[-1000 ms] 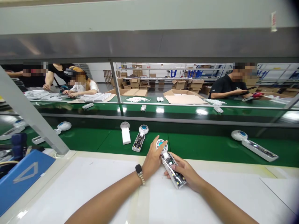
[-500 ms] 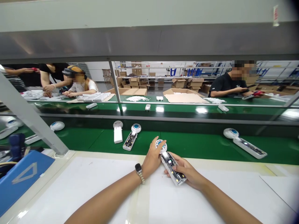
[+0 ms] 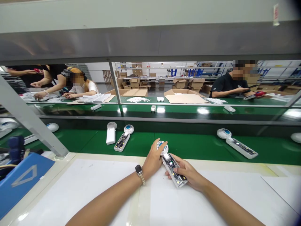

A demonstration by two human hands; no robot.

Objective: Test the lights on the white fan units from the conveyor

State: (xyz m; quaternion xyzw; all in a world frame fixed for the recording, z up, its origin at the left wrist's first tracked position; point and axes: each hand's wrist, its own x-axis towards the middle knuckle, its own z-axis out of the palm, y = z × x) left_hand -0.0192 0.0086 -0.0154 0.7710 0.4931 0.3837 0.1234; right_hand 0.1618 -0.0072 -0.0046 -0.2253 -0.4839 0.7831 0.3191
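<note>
Between my hands is a white handheld device (image 3: 174, 171), tilted, with a round head and an open handle that shows a dark circuit board. My left hand (image 3: 154, 157) grips the round head (image 3: 162, 147), which has a blue centre. Around the handle are the fingers of my right hand (image 3: 188, 172), the thumb lying on the board side. Left of my hands, on the green belt (image 3: 141, 142), lie a similar open device (image 3: 122, 141) and one turned with its plain white back (image 3: 111, 135) up. Another open device (image 3: 237, 143) lies to the right.
A white-covered worktop (image 3: 98, 185) lies under my forearms. At the left stand a blue bin (image 3: 25, 185) and a slanted metal post (image 3: 33, 116). Overhead runs a shelf (image 3: 150, 40). Across a second belt (image 3: 183, 111), co-workers handle parts near opened cartons (image 3: 185, 98).
The devices on the near belt have shifted left, and the parts on the far belt have shifted right. My hands and the held device have barely moved. A co-worker's arms at far left moved.
</note>
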